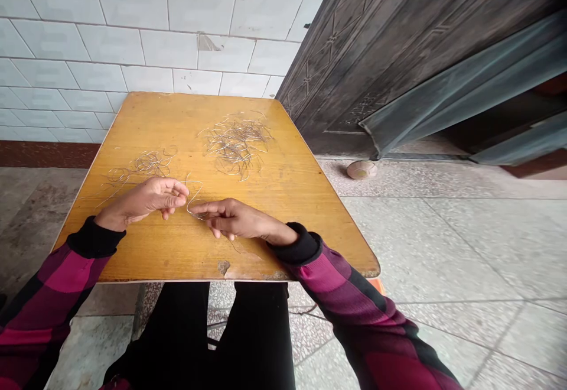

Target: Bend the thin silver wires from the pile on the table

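A thin, bent piece of wire stretches in a zigzag between my two hands, low over the wooden table. My left hand pinches its upper end between thumb and fingertips. At the lower end, the fingers of my right hand are closed on the same wire. Beyond my right hand lies a tangled heap of thin wires. A smaller, looser bunch of curled wires rests just past my left hand, and some of its strands run behind that wrist.
The yellow-brown table has chipped spots along its front edge. Behind it rises a white tiled wall. To the right are a dark carved door, a grey-green curtain and a roundish pale object on the floor.
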A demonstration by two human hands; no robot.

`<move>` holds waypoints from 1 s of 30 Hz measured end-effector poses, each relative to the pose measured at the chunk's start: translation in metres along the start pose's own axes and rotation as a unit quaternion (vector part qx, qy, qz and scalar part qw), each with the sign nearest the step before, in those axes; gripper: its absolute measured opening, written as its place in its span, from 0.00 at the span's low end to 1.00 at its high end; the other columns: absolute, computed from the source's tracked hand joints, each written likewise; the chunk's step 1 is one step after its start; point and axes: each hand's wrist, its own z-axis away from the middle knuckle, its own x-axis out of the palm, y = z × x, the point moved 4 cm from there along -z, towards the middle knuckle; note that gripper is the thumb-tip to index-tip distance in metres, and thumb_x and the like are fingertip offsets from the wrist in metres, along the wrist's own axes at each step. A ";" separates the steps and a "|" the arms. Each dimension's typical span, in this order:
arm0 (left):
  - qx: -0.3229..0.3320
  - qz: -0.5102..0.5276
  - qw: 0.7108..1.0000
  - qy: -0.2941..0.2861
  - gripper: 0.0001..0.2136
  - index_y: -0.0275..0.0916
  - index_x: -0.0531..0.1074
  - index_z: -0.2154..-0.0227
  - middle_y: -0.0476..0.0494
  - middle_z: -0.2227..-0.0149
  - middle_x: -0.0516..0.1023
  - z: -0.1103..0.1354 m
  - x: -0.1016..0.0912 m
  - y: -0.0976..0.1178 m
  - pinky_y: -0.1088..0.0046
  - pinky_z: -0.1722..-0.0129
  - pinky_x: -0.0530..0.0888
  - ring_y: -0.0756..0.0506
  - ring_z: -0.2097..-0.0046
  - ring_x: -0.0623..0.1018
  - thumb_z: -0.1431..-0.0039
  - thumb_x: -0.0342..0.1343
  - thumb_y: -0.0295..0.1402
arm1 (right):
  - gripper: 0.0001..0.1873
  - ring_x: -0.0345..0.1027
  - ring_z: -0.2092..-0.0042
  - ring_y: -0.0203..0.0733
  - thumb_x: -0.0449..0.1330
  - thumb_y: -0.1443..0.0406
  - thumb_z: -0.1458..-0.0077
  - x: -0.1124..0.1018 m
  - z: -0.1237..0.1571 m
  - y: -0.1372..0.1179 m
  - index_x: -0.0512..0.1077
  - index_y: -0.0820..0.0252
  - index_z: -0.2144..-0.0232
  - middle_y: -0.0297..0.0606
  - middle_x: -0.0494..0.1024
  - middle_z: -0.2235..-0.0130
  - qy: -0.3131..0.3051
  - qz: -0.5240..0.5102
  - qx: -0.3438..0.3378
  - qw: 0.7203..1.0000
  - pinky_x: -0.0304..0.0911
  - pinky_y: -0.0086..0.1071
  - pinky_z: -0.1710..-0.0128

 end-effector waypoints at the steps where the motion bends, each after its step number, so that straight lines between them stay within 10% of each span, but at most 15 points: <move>1: -0.004 -0.033 0.999 -0.012 0.11 0.34 0.74 0.65 0.47 0.71 0.74 0.000 0.003 0.000 0.78 0.78 0.68 0.54 0.76 0.71 0.47 0.63 0.37 | 0.29 0.58 0.79 0.26 0.50 0.73 0.42 0.000 0.000 -0.001 0.62 0.62 0.38 0.27 0.68 0.76 -0.002 -0.002 -0.003 1.000 0.58 0.21 0.79; 8: -0.016 -0.183 0.979 -0.089 0.12 0.36 0.69 0.77 0.50 0.81 0.72 -0.001 0.020 0.000 0.79 0.78 0.68 0.53 0.79 0.71 0.40 0.53 0.35 | 0.22 0.57 0.79 0.25 0.51 0.71 0.39 0.002 0.001 -0.006 0.68 0.62 0.43 0.27 0.68 0.75 -0.022 0.039 -0.013 0.999 0.57 0.21 0.78; 15: 0.000 -0.096 0.992 -0.078 0.12 0.35 0.70 0.74 0.49 0.76 0.74 -0.005 0.022 -0.007 0.79 0.78 0.68 0.53 0.79 0.72 0.41 0.55 0.38 | 0.14 0.58 0.80 0.24 0.53 0.69 0.39 -0.003 0.000 -0.002 0.73 0.66 0.53 0.29 0.72 0.74 -0.014 0.062 0.035 0.997 0.57 0.21 0.78; 30: 0.002 0.021 0.995 -0.096 0.16 0.34 0.72 0.76 0.46 0.76 0.75 -0.002 0.015 -0.005 0.78 0.77 0.69 0.53 0.78 0.72 0.42 0.58 0.43 | 0.09 0.54 0.83 0.22 0.63 0.65 0.46 -0.009 -0.007 0.013 0.75 0.68 0.67 0.29 0.73 0.79 -0.022 -0.258 0.048 0.965 0.47 0.18 0.85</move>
